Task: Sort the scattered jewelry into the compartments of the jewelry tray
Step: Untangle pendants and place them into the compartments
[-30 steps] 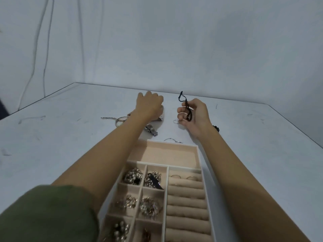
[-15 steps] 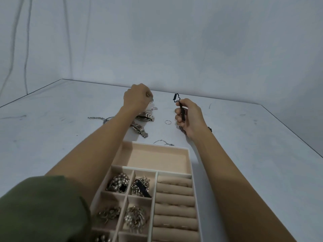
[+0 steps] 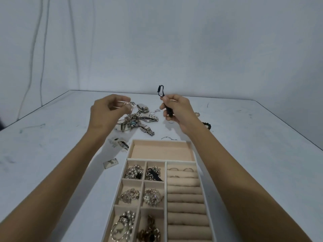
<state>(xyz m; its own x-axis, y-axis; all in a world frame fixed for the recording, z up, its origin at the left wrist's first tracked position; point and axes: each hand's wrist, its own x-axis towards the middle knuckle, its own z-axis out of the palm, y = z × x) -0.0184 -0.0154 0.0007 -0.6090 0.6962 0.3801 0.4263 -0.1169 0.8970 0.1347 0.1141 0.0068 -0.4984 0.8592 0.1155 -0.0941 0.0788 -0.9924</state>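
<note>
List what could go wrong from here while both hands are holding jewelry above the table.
1. The left hand pinches thin bangles right above the tangled pile of watches and chains; they may snag and drag pieces along.
2. The black cord bracelet sticks loosely out of the right hand and might slip.
3. Small rings lying loose on the table could get knocked away.

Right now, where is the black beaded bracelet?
In the head view the black beaded bracelet lies on the white table, on the right side. It is just beyond the right wrist and mostly hidden by it, past the jewelry tray's far right corner.
</note>
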